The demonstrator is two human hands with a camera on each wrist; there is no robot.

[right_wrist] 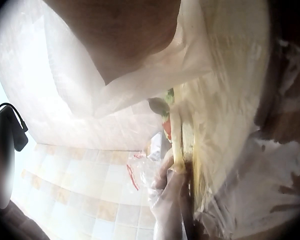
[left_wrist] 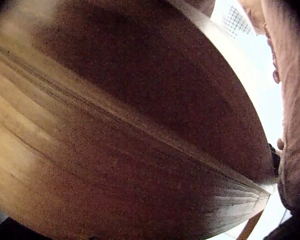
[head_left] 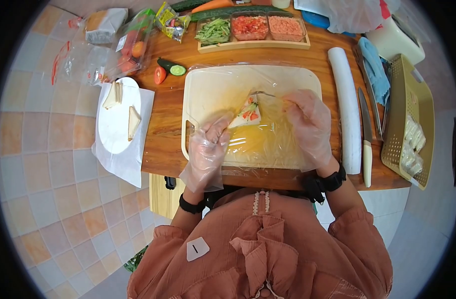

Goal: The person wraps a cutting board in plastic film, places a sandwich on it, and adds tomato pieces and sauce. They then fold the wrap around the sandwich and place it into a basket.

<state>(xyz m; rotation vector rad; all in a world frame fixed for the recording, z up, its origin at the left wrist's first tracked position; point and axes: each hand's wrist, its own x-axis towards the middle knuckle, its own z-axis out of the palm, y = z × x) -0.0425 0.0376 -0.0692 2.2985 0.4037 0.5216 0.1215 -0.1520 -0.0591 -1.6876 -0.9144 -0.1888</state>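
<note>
A triangular sandwich piece [head_left: 247,115] with red and green filling lies over the film-covered cutting board [head_left: 203,79]. My gloved left hand [head_left: 210,142] pinches its lower left corner. My gloved right hand [head_left: 310,122] is at the board's right side, its fingers curled at the clear film [head_left: 260,149]; whether they pinch the film is hard to tell. In the right wrist view the sandwich [right_wrist: 182,132] appears edge-on, held by the left hand [right_wrist: 170,200]. The left wrist view shows mostly brown wood [left_wrist: 140,125], without the hand.
A white plate [head_left: 119,134] with two bread pieces stands left. Behind are a tray [head_left: 253,46] of chopped fillings, a cut cucumber [head_left: 177,70] and tomato [head_left: 159,75]. To the right are a white roll [head_left: 345,109], a knife [head_left: 366,134] and a basket [head_left: 427,109].
</note>
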